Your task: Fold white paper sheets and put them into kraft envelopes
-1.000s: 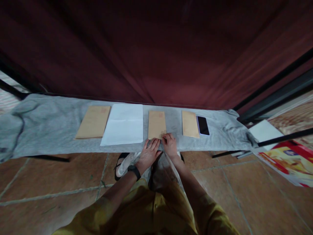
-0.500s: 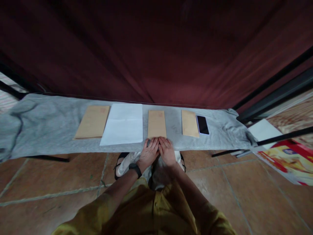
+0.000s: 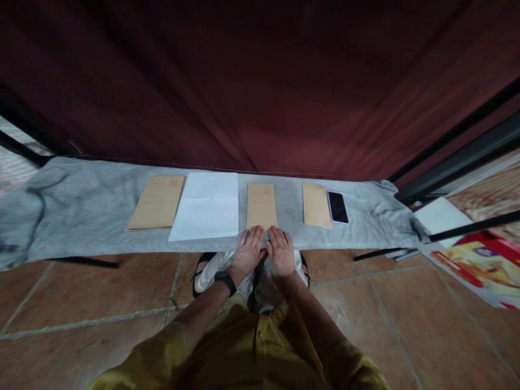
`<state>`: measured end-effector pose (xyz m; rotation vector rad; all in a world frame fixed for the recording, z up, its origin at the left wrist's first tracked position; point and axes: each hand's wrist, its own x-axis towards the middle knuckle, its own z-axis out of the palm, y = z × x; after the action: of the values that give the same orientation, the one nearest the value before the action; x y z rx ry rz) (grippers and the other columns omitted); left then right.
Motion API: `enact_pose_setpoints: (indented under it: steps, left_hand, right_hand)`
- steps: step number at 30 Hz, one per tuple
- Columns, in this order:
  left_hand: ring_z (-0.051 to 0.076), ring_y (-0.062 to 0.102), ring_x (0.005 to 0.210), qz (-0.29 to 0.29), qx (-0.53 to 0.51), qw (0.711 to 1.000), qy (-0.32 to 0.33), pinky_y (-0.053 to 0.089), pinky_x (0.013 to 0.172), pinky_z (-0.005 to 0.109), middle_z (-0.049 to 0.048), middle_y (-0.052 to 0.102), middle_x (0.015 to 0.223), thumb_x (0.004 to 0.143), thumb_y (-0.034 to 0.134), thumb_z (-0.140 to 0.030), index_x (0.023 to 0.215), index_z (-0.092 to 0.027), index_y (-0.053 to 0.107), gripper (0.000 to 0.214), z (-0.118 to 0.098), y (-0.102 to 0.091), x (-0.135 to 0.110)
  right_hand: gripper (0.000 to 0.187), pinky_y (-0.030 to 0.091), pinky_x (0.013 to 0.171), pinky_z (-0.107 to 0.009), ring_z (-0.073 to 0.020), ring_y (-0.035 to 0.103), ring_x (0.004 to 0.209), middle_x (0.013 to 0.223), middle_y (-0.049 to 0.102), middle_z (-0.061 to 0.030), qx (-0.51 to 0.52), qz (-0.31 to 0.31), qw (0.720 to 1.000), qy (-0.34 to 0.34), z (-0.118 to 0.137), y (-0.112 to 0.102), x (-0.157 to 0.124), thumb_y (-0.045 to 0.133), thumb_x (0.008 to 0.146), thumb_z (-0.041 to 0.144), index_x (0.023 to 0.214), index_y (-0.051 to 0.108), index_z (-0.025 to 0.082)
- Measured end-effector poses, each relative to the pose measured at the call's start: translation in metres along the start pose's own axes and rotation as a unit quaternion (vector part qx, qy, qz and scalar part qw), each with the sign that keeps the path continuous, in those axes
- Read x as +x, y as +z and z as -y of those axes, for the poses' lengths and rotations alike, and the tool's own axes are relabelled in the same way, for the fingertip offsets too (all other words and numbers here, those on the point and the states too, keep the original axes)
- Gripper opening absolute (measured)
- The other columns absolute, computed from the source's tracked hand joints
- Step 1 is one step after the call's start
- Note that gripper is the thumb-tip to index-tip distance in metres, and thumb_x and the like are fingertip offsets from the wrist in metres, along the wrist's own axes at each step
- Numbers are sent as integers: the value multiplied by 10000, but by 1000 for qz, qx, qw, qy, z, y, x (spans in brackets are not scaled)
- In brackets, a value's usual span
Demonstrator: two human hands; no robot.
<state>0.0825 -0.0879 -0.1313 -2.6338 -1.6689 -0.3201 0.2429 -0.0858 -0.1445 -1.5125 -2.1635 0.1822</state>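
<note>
My left hand (image 3: pixel 248 250) and my right hand (image 3: pixel 280 251) lie flat side by side at the near edge of a grey cloth (image 3: pixel 81 211), fingers stretched out and holding nothing. Their fingertips touch the near end of a narrow brown envelope (image 3: pixel 261 205). Left of it lies a white folded sheet (image 3: pixel 206 206), then a wider brown envelope (image 3: pixel 156 201). To the right sit another narrow brown envelope (image 3: pixel 316 203) and a black phone (image 3: pixel 337 207). A black band is on my left wrist.
A dark red curtain (image 3: pixel 260 86) hangs behind the cloth-covered surface. Black metal bars (image 3: pixel 459 157) cross at the right. A white sheet (image 3: pixel 441 216) and a colourful poster (image 3: pixel 479 265) lie on the tiled floor at right. My feet show below the cloth.
My right hand has drawn back from the envelope's near right corner and flattened beside my left hand. Both hands now lie side by side at the cloth's edge.
</note>
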Motion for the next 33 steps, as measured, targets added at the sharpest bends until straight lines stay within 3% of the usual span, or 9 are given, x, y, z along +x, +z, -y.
enact_pose_setpoints:
  steps: [8, 15, 23, 29, 33]
  left_hand:
    - [305, 352, 1486, -8, 6, 1000, -12, 268, 1227, 486, 200, 466, 1544, 977, 475, -370, 1514, -55, 387, 629, 0, 2, -1]
    - [314, 399, 1451, -2, 3, 1000, -13, 299, 1204, 516, 166, 495, 1523, 959, 512, -367, 1511, -147, 413, 603, -3, -3, 2]
    - [314, 385, 1460, 1, 8, 1000, -13, 294, 1205, 515, 173, 501, 1515, 961, 500, -347, 1512, -134, 409, 599, -4, -5, 3]
    - [328, 374, 1467, 0, 28, 1000, -9, 249, 1230, 503, 191, 472, 1537, 937, 493, -277, 1511, -80, 404, 613, -6, -5, 1]
    - [303, 367, 1476, 8, 27, 1000, -11, 230, 1241, 486, 189, 472, 1540, 933, 456, -244, 1510, -68, 402, 606, -5, -3, -1]
  right_hand:
    - [467, 281, 1202, -505, -269, 433, 1426, 1515, 520, -117, -10, -15, 1000, 14, -4, -5, -5, 374, 1051, 278, 1491, 483, 165]
    - [463, 313, 1188, -512, -267, 444, 1413, 1487, 546, -134, -8, -15, 1000, 19, -3, -8, -4, 372, 1043, 259, 1477, 501, 163]
    - [455, 328, 1199, -504, -259, 447, 1409, 1463, 561, -154, 10, -32, 999, 23, -10, -9, -4, 345, 1053, 276, 1440, 532, 126]
    - [476, 297, 1226, -492, -236, 373, 1471, 1543, 480, -132, 11, -2, 1000, -9, 2, -3, 0, 332, 1060, 281, 1489, 476, 137]
    - [477, 293, 1224, -477, -227, 396, 1459, 1529, 500, -128, 9, 23, 999, -25, 6, -2, 2, 340, 1065, 291, 1502, 462, 145]
